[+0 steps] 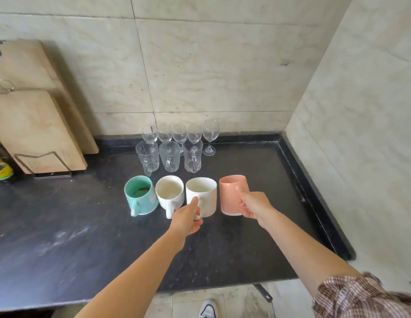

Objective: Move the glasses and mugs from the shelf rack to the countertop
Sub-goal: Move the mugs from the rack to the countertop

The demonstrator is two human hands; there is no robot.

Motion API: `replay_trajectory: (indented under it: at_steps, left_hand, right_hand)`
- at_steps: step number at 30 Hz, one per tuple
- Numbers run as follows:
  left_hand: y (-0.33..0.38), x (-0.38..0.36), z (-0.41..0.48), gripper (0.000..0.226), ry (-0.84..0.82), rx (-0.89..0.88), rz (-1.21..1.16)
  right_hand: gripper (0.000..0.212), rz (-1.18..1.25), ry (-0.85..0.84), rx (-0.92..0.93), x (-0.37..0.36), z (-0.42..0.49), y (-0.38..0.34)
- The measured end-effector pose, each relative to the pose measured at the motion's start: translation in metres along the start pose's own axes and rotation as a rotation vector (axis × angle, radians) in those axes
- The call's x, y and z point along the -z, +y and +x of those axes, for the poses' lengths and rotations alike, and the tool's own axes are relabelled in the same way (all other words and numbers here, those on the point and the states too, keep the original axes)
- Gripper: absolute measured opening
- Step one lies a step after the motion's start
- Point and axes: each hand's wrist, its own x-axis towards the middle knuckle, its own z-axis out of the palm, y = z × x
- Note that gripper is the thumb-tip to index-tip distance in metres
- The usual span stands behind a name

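A dark, speckled stone bench [62, 237] fills the lower two thirds of the frame, set into a corner of pale marble-look wall tiles [200, 65]. At the left edge, two light wooden cutting boards [32, 125] lean upright in a wire stand.

At centre frame the drinkware stands in three rows. Nearest the wall are five clear stemmed wine glasses [210, 136]. In front of them are three clear glass mugs with handles [192, 158]. The front row has four ceramic mugs, left to right: a teal mug [141, 195], a round white mug [169, 193], a straight-sided white mug [203, 193] and a tall salmon-pink mug [232, 193]. I see no shelf rack in this view.

My two bare arms reach up from the bottom of the frame. The left hand [186, 220] has its fingers closed around the straight-sided white mug's handle, thumb resting up the wall. The right hand [252, 206] has its fingers wrapped round the salmon-pink mug's right side. I cannot tell whether either base is fully down on the bench, though the pink one looks slightly tilted.

I judge this to be the setting-down step, with most of the pieces already across. To do it well, I would level each base, lower it flat and keep a small gap between neighbouring mugs. Only then would I open my fingers and draw them straight back, clear of the handles.
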Motion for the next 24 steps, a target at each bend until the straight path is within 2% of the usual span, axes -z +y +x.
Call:
replay_trajectory:
  at_steps: [7,16,24]
  left_hand:
    - [-0.002,-0.028,0.048,0.032,0.096,0.057,0.013]
    - [-0.016,-0.034,0.067,0.034,0.051,0.019,0.009]
    - [-0.026,-0.028,0.066,0.034,0.008,0.039,0.013]
  right_hand:
    - [0.047,-0.004,-0.064,-0.032,0.002,0.055,-0.003]
    - [0.040,0.067,-0.139,-0.030,-0.012,0.078,0.008]
    - [0.050,-0.116,-0.226,0.014,-0.018,0.077,0.024]
